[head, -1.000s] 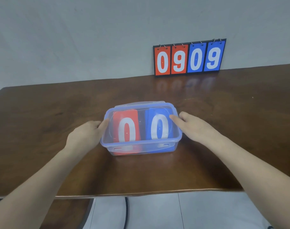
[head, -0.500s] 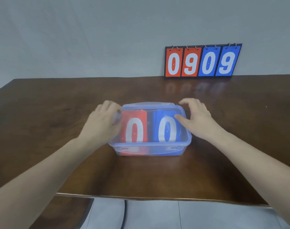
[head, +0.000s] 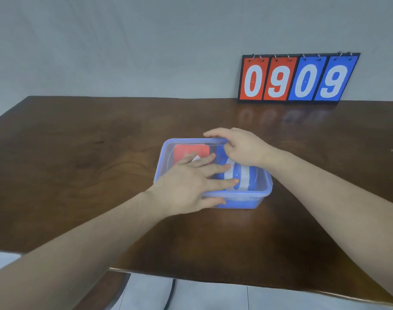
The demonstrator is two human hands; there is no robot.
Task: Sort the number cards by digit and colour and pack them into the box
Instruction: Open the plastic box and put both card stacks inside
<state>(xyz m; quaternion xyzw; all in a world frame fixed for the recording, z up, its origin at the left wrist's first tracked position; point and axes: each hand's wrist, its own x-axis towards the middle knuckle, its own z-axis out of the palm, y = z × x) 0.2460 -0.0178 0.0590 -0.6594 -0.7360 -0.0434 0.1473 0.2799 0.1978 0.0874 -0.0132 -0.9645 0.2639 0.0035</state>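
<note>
Head-worn view, angled down, close

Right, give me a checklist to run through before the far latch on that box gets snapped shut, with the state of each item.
1. Lid seated on the box: ok, it covers the whole rim.
2. Left hand steadying the lid: ok, fingers lie flat across the top.
3. Right hand on the far edge: ok, fingers curl over the far rim of the lid.
4. Far latch engaged: cannot tell, the right hand hides it.
5. Cards sorted by colour inside: ok, red card at left, blue card at right.
6. Digits matching within each stack: cannot tell, only the top cards show.
</note>
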